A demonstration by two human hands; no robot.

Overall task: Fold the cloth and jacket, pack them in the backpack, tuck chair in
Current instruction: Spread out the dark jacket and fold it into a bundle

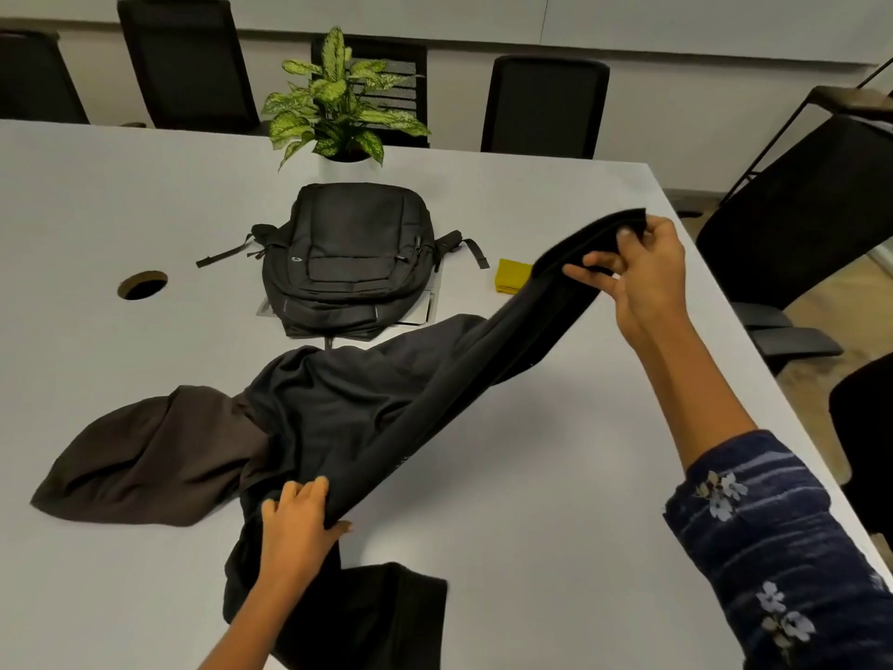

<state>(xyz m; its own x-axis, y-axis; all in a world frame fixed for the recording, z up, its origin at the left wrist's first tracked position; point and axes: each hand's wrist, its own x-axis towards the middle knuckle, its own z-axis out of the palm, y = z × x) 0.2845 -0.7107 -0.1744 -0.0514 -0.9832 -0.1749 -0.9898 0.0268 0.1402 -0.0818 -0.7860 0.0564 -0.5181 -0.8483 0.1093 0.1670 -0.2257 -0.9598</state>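
Black jacket (pixel 338 418) spread across white table (pixel 555 476), hood lying flat toward left
Right hand (pixel 642 278) raised above table, fingers and thumb pinched on cuff end of one sleeve, sleeve pulled taut up and to right
Left hand (pixel 297 519) low near table edge, fingers curled over jacket fabric at base of same sleeve, thumb underneath
Other sleeve draped toward near table edge
Backpack (pixel 348 258) flat on table beyond jacket, zipped as far as visible, straps splayed
Yellow cloth (pixel 513 277) folded, right of backpack, partly hidden behind lifted sleeve
Potted plant (pixel 338 108) behind backpack; black chair (pixel 797 244) at right side of table, pulled out
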